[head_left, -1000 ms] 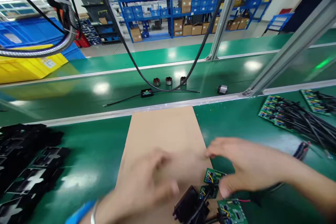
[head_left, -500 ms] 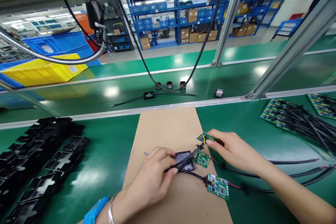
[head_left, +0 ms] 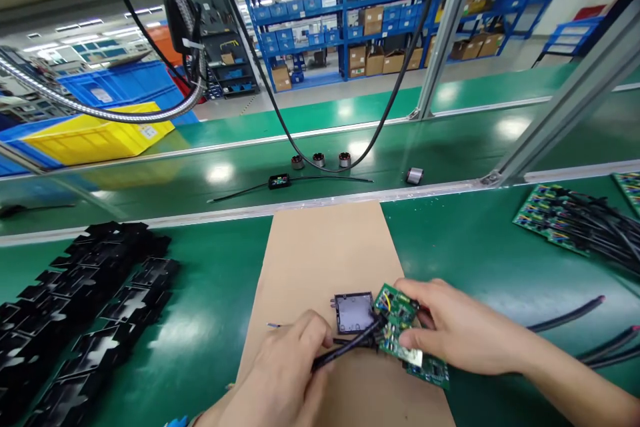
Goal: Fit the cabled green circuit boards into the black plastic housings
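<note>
My left hand point(head_left: 295, 363) is closed round black cables point(head_left: 347, 350) over the cardboard sheet point(head_left: 327, 240). Green circuit boards point(head_left: 395, 320) are pinched between the thumb and fingers of my right hand point(head_left: 435, 323), at the right ends of those cables. Another green board point(head_left: 431, 371) lies partly under them at the cardboard's right edge. Between my hands, a little farther off, an open black plastic case point(head_left: 354, 313) lies on the cardboard with its inside facing up. How many boards my right hand holds cannot be told.
Rows of black cases point(head_left: 75, 287) lie at left. At right is a pile of boards with cables point(head_left: 565, 220). Beyond the metal rail point(head_left: 210, 217) lie a wired module point(head_left: 279, 181) and several small metal cylinders point(head_left: 345, 159). A black cable point(head_left: 280, 107) hangs in front.
My right hand has moved nearer and now grips boards gathered together. My left hand has shifted slightly nearer, off the black case, which now shows fully. The view has shifted a little.
</note>
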The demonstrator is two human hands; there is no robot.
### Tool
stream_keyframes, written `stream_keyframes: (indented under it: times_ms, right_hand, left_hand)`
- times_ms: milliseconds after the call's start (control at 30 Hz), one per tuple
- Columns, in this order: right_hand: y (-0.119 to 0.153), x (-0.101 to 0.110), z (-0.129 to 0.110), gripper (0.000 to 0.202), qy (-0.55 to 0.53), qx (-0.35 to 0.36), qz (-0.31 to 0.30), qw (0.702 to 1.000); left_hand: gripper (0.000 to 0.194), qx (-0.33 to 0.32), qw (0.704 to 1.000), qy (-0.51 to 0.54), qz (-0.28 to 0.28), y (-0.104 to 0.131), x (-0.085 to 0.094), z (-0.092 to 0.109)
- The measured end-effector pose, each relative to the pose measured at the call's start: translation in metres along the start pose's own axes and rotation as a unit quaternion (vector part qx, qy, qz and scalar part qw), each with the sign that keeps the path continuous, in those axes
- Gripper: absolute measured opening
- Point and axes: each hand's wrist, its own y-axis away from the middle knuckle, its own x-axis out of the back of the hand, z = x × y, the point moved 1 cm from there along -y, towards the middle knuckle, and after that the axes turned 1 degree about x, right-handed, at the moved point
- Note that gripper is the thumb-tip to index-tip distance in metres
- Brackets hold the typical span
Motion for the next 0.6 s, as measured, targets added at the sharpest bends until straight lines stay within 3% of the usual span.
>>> stream_keyframes:
  times_ms: [133, 300, 367, 467, 600]
  right_hand:
    - [0.0, -0.016, 0.004, 0.032, -0.003, 0.004, -0.026, 1.0]
    - [-0.004, -0.011, 0.003, 0.021, -0.018, 0.066, -0.056, 0.996]
    - [-0.005, -0.002, -0.001, 0.014, -0.024, 0.067, -0.027, 0.997]
    - [-0.013, 0.008, -0.009, 0.015, -0.032, 0.06, 0.021, 0.997]
    - [-0.031, 0.009, -0.02, 0.019, -0.067, 0.118, 0.055, 0.989]
  left_hand:
    - [0.034, 0.003, 0.998, 0.026, -0.049, 0.005, -0.002, 0.002]
    - [0.023, -0.005, 0.983, 0.077, -0.164, 0.004, 0.009, 0.0]
    - [0.028, 0.009, 0.986, 0.059, -0.156, 0.0, 0.022, -0.002]
    - [0.037, 0.036, 0.995, 0.026, -0.095, -0.01, 0.037, -0.005]
    - [0.053, 0.04, 0.997, 0.063, 0.001, -0.036, 0.032, -0.002]
